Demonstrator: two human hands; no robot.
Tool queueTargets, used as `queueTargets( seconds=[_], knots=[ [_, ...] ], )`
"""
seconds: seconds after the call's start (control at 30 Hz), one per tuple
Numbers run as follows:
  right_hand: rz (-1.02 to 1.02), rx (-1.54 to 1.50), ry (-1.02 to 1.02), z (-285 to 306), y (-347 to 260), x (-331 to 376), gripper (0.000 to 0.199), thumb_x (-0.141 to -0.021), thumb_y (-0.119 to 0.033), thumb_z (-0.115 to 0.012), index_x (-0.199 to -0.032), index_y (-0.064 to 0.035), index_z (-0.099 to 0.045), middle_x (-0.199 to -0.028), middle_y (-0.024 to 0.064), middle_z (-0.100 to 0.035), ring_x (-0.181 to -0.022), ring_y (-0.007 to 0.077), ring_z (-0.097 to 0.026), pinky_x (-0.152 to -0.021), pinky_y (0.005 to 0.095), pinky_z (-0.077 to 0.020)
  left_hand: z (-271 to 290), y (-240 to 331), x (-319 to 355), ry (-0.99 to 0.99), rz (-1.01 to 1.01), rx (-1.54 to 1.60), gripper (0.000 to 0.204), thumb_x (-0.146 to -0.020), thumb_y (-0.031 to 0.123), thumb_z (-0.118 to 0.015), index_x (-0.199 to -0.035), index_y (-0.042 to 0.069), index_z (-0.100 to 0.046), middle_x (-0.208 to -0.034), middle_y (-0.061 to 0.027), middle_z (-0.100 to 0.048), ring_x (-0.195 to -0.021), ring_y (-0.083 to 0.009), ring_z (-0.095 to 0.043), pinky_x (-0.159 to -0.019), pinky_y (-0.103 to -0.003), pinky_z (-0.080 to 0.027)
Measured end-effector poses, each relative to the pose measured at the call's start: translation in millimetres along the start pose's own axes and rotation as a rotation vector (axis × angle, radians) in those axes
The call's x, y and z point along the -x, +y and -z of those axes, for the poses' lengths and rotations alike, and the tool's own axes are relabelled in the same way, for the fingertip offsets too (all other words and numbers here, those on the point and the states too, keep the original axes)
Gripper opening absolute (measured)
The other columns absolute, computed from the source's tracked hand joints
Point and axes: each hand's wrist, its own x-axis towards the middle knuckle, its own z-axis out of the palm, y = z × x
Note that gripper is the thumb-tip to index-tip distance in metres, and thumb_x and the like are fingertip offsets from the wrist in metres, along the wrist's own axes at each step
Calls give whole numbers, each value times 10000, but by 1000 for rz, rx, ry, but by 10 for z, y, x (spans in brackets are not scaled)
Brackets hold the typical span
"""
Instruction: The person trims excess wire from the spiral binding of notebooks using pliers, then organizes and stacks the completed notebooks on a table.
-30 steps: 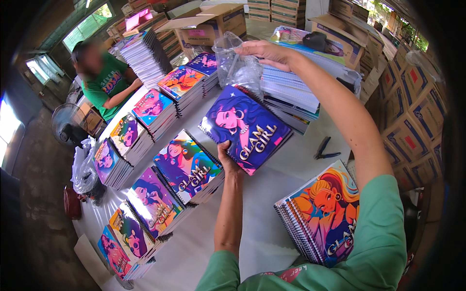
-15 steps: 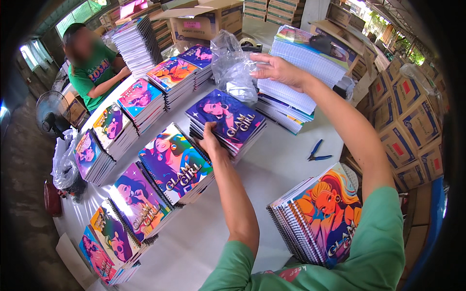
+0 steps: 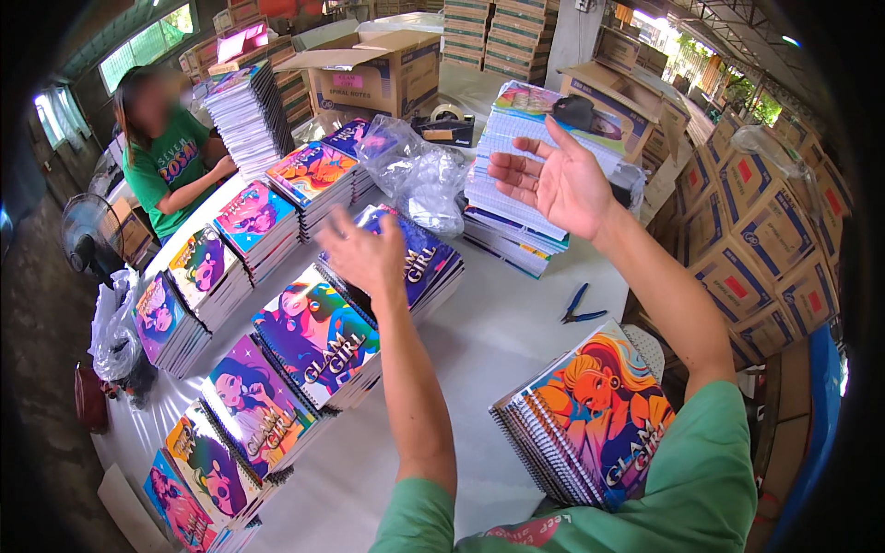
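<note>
Both hands up, empty – left hand (image 3: 369,256) loosely spread over the centre stack (image 3: 419,263), right hand (image 3: 553,180) splayed, palm showing, by the bags (image 3: 419,175) – likely reaching

notebook stack (image 3: 419,263): purple-blue illustrated cover | pliers (image 3: 579,307): blue handles | table (image 3: 489,359): white

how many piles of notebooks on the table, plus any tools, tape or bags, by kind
Notebook piles, first: about 12, far ones hard to separate
Blue-handled pliers: 1
Tape roll: 1
Clear plastic bags, bunched: cannot tell apart
Total: about 14 plus the bags
Left hand and right hand hold nothing.
</note>
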Motion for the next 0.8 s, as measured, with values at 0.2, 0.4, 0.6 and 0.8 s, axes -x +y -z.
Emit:
queueTargets(
  seconds=[0.2, 0.4, 0.6, 0.8],
  knots=[
    [-19, -114, -94, -165, -77, 438, 549, -926, -506, -436, -1143, -3, -451, -1160, 245, -554, -1099, 316, -565, -967, 423, -446, -490, 185, 614, -393, -559, -231, 661, -667, 384, -726, -1223, 99, -511, -1228, -115, -514, -1272, -313, -392, -1006, -571, -293],
    [6, -66, -175, -200, -97, 709, 540, -925, -506, -435, -1143, -12, -457, -1070, 220, -591, -1065, 316, -581, -961, 409, -448, -917, -20, 727, -528, -822, -645, 431, -800, 248, -615, -1208, 122, -561, -1295, -81, -495, -1310, -318, -336, -1069, -595, -174],
    [55, -23, -127, -112, -86, 872, 520, -930, -504, -431, -1132, -26, -468, -1048, 205, -602, -1058, 303, -587, -940, 397, -458, -1037, -6, 748, -533, -1137, -1158, 357, -877, 228, -523, -1218, 152, -596, -1316, -57, -494, -1313, -304, -331, -1071, -611, -145],
    [85, -23, -106, -22, -51, 943, 466, -943, -458, -429, -1139, -37, -460, -1029, 187, -613, -1046, 313, -591, -952, 409, -452, -1324, -140, 752, -614, -1150, -1175, 325, -910, 234, -498, -1210, 152, -593, -1214, -29, -591, -1223, -239, -458, -1082, -532, -187]
  ],
)
